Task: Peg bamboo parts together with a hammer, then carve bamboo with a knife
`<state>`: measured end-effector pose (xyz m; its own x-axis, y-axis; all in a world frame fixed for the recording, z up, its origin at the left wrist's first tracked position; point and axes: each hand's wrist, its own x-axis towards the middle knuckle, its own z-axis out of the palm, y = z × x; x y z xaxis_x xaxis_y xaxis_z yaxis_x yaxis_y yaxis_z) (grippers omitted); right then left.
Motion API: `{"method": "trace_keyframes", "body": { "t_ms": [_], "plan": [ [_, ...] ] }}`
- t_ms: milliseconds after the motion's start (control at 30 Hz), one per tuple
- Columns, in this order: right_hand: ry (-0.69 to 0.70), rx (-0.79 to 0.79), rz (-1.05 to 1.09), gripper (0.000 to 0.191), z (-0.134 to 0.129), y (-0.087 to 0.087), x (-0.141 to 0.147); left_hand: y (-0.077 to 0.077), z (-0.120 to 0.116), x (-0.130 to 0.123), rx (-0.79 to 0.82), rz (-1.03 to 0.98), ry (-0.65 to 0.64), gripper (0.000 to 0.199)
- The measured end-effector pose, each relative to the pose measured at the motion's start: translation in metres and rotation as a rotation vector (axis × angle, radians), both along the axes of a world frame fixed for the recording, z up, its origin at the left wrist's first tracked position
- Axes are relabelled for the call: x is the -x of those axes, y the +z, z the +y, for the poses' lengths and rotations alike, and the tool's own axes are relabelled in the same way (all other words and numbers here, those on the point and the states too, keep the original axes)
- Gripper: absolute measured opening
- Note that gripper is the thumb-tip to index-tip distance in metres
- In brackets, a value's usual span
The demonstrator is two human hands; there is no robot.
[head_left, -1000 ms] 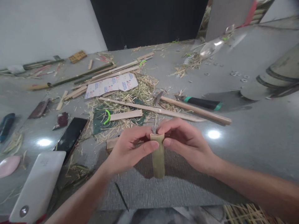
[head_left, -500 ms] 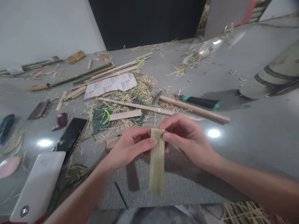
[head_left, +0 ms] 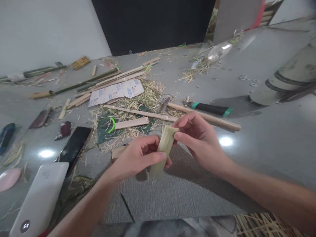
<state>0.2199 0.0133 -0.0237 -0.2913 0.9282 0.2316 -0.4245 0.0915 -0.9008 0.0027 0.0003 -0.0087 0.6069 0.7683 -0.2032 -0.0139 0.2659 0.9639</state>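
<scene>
I have the bamboo piece (head_left: 169, 138) up in both hands, over the front part of the desk (head_left: 187, 200), close to its near edge. My left hand (head_left: 140, 156) grips it lower down, thumb across the face and fingers behind; my right hand (head_left: 199, 141) pinches it by its upper right corner. It tilts, upper end leaning right, and its lower end is blurred.

As for progress, the piece is already a separate short length, and its upper end looks cut straight. I see nothing fitted to it. The shavings (head_left: 150, 95) at mid-desk suggest that a fair amount of cutting or scraping is done; whether this piece needs more, I can't tell.

Beyond my hands, the hammer (head_left: 204, 116) and a black-and-green handled tool (head_left: 212, 108) lie unheld, as do the short pale strip (head_left: 132, 122) and the abrasive sheet (head_left: 116, 92). The white power bank (head_left: 39, 200) sits toward the desk's near left corner.
</scene>
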Motion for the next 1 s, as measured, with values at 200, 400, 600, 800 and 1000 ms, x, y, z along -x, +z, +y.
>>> {"method": "trace_keyframes", "body": {
  "t_ms": [200, 400, 600, 800, 1000],
  "plan": [
    [0.067, -0.054, -0.038, 0.012, -0.002, 0.001, -0.003, -0.004, 0.002, 0.000, -0.161, 0.077, 0.051, 0.017],
    [0.024, -0.153, -0.084, 0.014, 0.000, 0.000, -0.006, -0.004, 0.005, 0.001, -0.592, 0.271, 0.109, 0.012],
    [0.037, -0.093, -0.112, 0.012, -0.004, 0.003, -0.008, -0.007, 0.008, 0.005, -0.986, 0.355, 0.234, 0.010],
    [-0.019, -0.010, -0.125, 0.014, -0.004, -0.002, -0.011, -0.007, 0.006, 0.010, -1.061, 0.258, 0.598, 0.024],
    [0.020, 0.015, -0.186, 0.007, -0.003, -0.008, -0.012, -0.001, 0.005, 0.008, -0.806, -0.031, 0.685, 0.038]
  ]
}}
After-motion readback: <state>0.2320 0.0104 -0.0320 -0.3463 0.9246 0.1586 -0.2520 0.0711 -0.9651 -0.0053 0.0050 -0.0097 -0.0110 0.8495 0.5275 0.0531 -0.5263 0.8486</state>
